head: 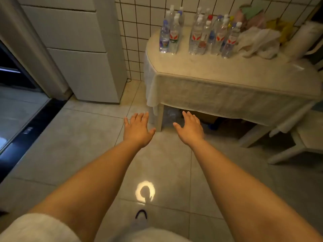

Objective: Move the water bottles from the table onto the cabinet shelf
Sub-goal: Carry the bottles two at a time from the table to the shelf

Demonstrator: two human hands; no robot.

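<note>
Several clear plastic water bottles stand on the table, which has a pale cloth over it, at the upper right. A small group stands at the table's left end by the tiled wall. A larger group with red-and-white labels stands to its right. My left hand and my right hand are stretched out palm down over the floor, fingers spread, well short of the table and holding nothing. No cabinet shelf is recognisable.
A white appliance with drawer fronts stands at the left against the tiled wall. Crumpled bags and cloth lie on the table's right part. A white chair is at the right. Boxes sit under the table. A dark threshold runs along the left.
</note>
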